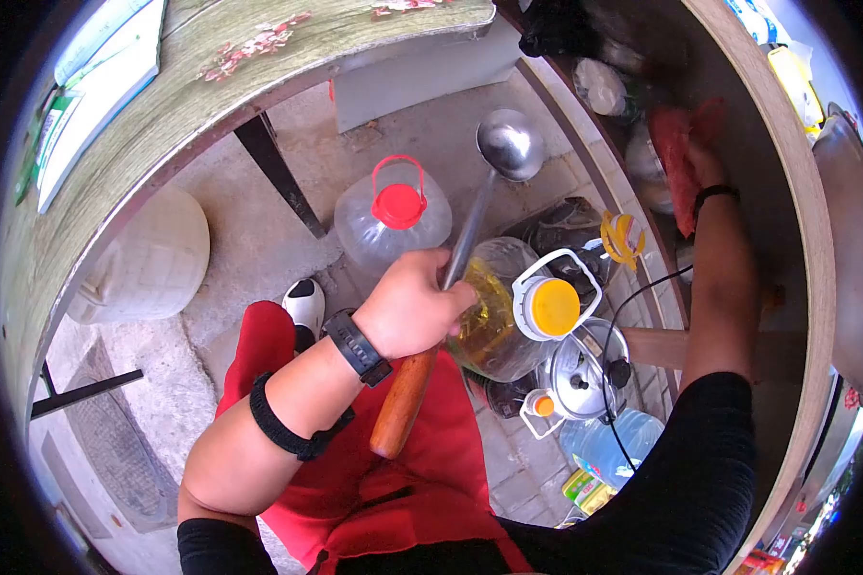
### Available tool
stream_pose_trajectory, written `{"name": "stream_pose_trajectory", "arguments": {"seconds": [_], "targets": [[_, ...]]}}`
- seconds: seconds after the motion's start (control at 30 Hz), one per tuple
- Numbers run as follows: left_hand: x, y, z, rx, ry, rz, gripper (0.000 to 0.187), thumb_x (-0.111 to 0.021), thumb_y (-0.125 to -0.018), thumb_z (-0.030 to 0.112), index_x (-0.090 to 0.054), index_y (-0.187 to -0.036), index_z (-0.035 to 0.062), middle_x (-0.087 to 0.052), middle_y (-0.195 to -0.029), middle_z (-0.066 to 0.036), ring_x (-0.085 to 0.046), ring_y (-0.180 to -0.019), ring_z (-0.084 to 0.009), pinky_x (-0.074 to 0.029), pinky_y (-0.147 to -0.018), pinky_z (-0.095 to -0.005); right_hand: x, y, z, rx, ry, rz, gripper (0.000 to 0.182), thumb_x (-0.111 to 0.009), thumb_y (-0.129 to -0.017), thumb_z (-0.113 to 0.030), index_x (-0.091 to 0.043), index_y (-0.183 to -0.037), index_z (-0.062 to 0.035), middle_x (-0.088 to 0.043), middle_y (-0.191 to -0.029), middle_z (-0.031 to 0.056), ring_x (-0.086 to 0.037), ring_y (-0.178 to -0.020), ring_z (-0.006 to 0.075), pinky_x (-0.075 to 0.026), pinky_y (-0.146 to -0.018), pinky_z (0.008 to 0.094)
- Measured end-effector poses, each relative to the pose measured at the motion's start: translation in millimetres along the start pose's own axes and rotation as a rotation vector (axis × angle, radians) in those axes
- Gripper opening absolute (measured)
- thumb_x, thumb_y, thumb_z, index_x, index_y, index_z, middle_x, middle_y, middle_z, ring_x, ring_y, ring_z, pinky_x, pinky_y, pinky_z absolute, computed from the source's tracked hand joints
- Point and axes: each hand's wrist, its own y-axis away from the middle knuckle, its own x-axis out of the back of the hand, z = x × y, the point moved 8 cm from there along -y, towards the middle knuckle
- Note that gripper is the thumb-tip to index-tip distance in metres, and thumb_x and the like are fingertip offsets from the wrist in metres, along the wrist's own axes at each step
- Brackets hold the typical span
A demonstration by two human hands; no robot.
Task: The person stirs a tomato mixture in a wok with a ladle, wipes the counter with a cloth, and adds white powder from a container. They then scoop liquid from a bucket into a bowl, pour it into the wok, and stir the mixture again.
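My left hand (417, 305) is wrapped round the shaft of a metal ladle (510, 144), just above its wooden handle (404, 404). The ladle's bowl points up and away from me. My right hand (708, 165) reaches into the dark shelf space on the right and is closed on a red cloth (673, 158). Its fingers are partly hidden in shadow. Beside the cloth are clear plastic-wrapped items (642, 153). Below the ladle stands a large oil bottle (494, 335) with a yellow cap.
A clear jug (393, 230) with a red cap stands on the floor. Near my right arm are a metal pot lid (580, 374), a black cable (612, 331) and a blue liquid bottle (616, 446). A white bucket (153, 259) is at left, under the table edge (211, 105).
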Motion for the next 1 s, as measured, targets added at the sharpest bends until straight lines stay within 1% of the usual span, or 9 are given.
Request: {"name": "stream_pose_trajectory", "arguments": {"seconds": [0.07, 0.17, 0.27, 0.37, 0.57, 1.0], "targets": [[-1, 0, -2, -0.006, 0.019, -0.012, 0.017, -0.058, -0.09, 0.011, -0.061, -0.098, -0.0039, -0.065, -0.078, -0.004, -0.057, -0.056, -0.0077, -0.047, -0.05, -0.0236, -3, -3, -1, -0.003, 0.001, 0.007, 0.049, -0.062, -0.086, -0.02, -0.055, -0.133, -0.0131, -0.056, -0.134, 0.0115, -0.052, -0.124, 0.0253, -0.04, -0.104, 0.0351], [-2, 2, 2, -0.032, 0.085, -0.007, 0.022, -0.063, -0.086, 0.016, -0.059, -0.086, -0.0059, -0.061, -0.065, -0.007, -0.061, -0.055, -0.013, -0.049, -0.051, -0.0307, -7, -12, -3, -0.011, 0.012, 0.015, 0.049, -0.062, -0.086, -0.021, -0.054, -0.134, -0.0135, -0.056, -0.134, 0.0111, -0.052, -0.125, 0.025, -0.04, -0.104, 0.0349], [-6, 3, -5, 0.05, 0.09, -0.073, 0.017, -0.055, -0.09, 0.009, -0.062, -0.097, -0.0043, -0.065, -0.077, -0.004, -0.057, -0.055, -0.0078, -0.047, -0.05, -0.0233, -12, -22, -6, -0.01, 0.014, 0.027, 0.049, -0.062, -0.086, -0.021, -0.054, -0.134, -0.0138, -0.056, -0.135, 0.0108, -0.051, -0.125, 0.0247, -0.04, -0.104, 0.0348], [-7, 3, -7, 0.104, 0.124, -0.092, 0.016, -0.055, -0.089, 0.008, -0.062, -0.096, -0.0039, -0.065, -0.077, -0.004, -0.057, -0.055, -0.0079, -0.046, -0.05, -0.023, -14, -23, -9, -0.005, 0.016, 0.026, 0.049, -0.062, -0.087, -0.022, -0.054, -0.134, -0.0141, -0.055, -0.135, 0.0104, -0.051, -0.126, 0.0245, -0.04, -0.104, 0.0346], [-11, -4, -10, 0.064, 0.122, -0.114, 0.016, -0.055, -0.089, 0.008, -0.062, -0.097, -0.0034, -0.065, -0.078, -0.003, -0.057, -0.055, -0.0078, -0.046, -0.051, -0.0234, -9, -21, -8, -0.025, 0.018, 0.014, 0.05, -0.063, -0.087, -0.023, -0.053, -0.135, -0.0147, -0.055, -0.136, 0.0097, -0.05, -0.126, 0.0239, -0.039, -0.105, 0.0343], [-3, 4, -11, 0.113, 0.045, -0.091, 0.016, -0.059, -0.09, 0.011, -0.062, -0.097, -0.0037, -0.063, -0.073, -0.003, -0.058, -0.055, -0.0087, -0.046, -0.051, -0.0245, -16, -22, -6, -0.056, 0.006, 0.018, 0.051, -0.063, -0.088, -0.024, -0.052, -0.137, -0.016, -0.054, -0.138, 0.0082, -0.049, -0.128, 0.0227, -0.038, -0.106, 0.0337]]}}
